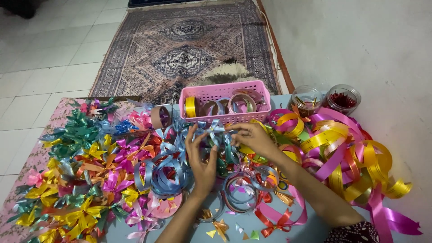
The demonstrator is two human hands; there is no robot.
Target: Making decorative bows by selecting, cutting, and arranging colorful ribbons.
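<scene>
My left hand (201,158) and my right hand (253,136) together hold a light blue ribbon bow (217,130) above a low table (135,231). The left fingers pinch its left loops, while the right fingers grip its right side. Below the hands lie coils of light blue ribbon (165,176) and silver ribbon rings (240,191). A heap of finished bows (85,171) in green, yellow, pink and orange covers the table to the left.
A pink plastic basket (225,92) with ribbon rolls stands behind the hands. Two clear jars (325,100) sit at the back right. Loose yellow and pink ribbon (346,153) piles up at the right. A patterned rug (189,45) lies on the tiled floor beyond.
</scene>
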